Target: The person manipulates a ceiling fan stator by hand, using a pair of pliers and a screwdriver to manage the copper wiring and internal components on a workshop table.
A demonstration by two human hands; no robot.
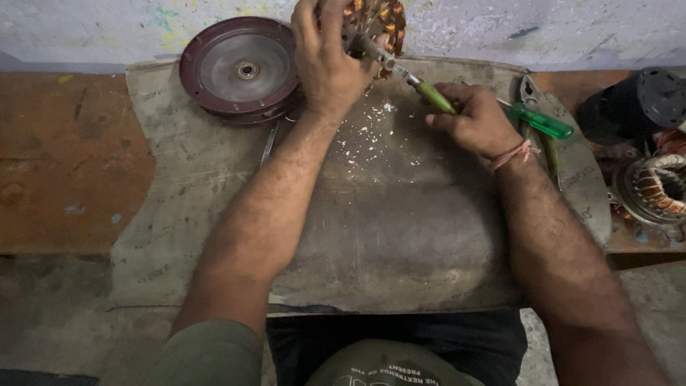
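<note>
Left hand [325, 61] clamped on the copper-wound stator [375, 21], right hand [475, 121] closed on the green-handled screwdriver [421, 89] — advisable to pry shallowly, sparing windings.

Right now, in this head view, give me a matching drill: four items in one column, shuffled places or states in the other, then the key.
Column 1
1. round maroon metal motor cover
2. copper-wound stator
3. green-handled screwdriver
4. green-handled pliers

Column 2
A. gripped in the right hand, tip against the windings
B. lying on the grey mat beyond the right wrist
C. held up by the left hand at the far edge
D. resting flat at the mat's far left corner

Pairs: 1-D, 2-C, 3-A, 4-B
</note>
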